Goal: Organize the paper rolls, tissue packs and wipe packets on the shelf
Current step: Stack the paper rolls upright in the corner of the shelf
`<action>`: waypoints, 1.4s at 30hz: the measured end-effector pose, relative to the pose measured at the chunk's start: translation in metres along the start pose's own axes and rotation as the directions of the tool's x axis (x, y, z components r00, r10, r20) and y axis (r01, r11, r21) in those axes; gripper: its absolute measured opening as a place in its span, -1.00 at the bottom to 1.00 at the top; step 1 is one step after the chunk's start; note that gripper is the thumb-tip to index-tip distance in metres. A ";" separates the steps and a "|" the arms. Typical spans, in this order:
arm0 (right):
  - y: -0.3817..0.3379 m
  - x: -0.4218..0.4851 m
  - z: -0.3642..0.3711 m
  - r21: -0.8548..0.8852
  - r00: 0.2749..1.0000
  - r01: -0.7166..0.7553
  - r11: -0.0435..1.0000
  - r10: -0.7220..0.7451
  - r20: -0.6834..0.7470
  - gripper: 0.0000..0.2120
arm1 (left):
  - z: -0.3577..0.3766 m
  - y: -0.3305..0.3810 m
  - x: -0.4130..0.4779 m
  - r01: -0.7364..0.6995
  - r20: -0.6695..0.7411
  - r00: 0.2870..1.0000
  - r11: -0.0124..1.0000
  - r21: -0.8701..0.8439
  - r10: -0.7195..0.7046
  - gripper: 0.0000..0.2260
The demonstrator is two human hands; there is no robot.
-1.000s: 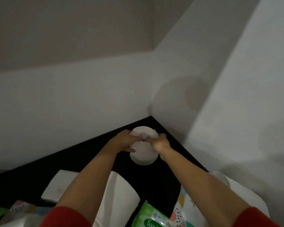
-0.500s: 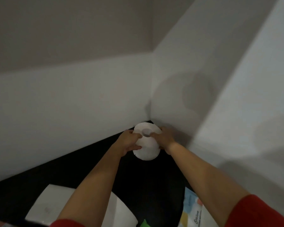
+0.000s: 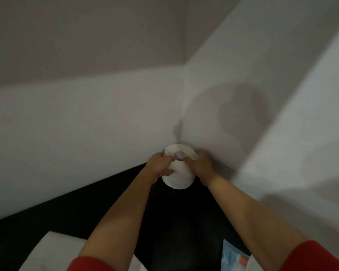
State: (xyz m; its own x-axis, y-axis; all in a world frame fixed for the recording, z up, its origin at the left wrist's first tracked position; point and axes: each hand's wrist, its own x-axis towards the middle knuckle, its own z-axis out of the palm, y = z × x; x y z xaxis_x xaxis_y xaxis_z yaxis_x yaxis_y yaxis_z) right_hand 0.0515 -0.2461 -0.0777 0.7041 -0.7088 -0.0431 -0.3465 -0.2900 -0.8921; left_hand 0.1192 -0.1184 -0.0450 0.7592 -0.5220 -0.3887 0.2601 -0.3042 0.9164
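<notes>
Two white walls [image 3: 86, 124] meet in a corner [image 3: 182, 114], a grey shadow [image 3: 243, 112] on one.

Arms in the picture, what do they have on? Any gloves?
Red sleeves: the left sleeve and right sleeve cover only the upper arms, so the forearms are bare. No gloves, watch or rings show on the left grip or right grip.

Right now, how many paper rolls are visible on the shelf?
2. One paper roll is upright in the back corner, held by the left hand and right hand. A second white roll, cut off, lies at the bottom left. Others may be hidden.
</notes>
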 end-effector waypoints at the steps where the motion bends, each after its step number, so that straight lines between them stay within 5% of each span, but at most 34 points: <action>1: 0.005 0.004 0.001 0.008 1.000 -0.005 1.000 0.005 -0.005 -0.54 | 0.001 0.000 0.001 0.007 0.003 1.000 1.000 0.003 -0.007 -0.54; 12: 0.004 0.006 0.001 0.056 1.000 -0.002 0.998 0.002 -0.016 -0.56 | -0.007 -0.009 0.005 0.007 -0.025 1.000 0.994 0.112 -0.004 -0.57; 26: 0.003 0.000 -0.001 0.065 1.000 0.002 0.998 -0.002 0.000 -0.62 | -0.003 -0.010 0.005 0.007 -0.028 1.000 1.000 0.006 -0.007 -0.56; 36: 0.009 0.001 -0.001 0.053 0.998 -0.002 0.999 -0.001 0.063 -0.46 | -0.002 -0.005 -0.003 0.017 -0.052 0.999 0.993 0.121 -0.011 -0.59; 42: -0.003 -0.013 -0.002 -0.194 0.996 0.090 0.977 -0.093 -0.003 -0.41 | -0.005 0.000 -0.009 -0.014 -0.138 0.988 0.924 0.381 0.071 -0.49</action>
State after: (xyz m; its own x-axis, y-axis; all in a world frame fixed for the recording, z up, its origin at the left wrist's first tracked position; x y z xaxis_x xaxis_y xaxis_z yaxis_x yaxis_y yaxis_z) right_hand 0.0420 -0.2376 -0.0734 0.7312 -0.6809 0.0414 -0.3949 -0.4720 -0.7882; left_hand 0.1156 -0.1096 -0.0406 0.8506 -0.4278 -0.3056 0.0025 -0.5779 0.8161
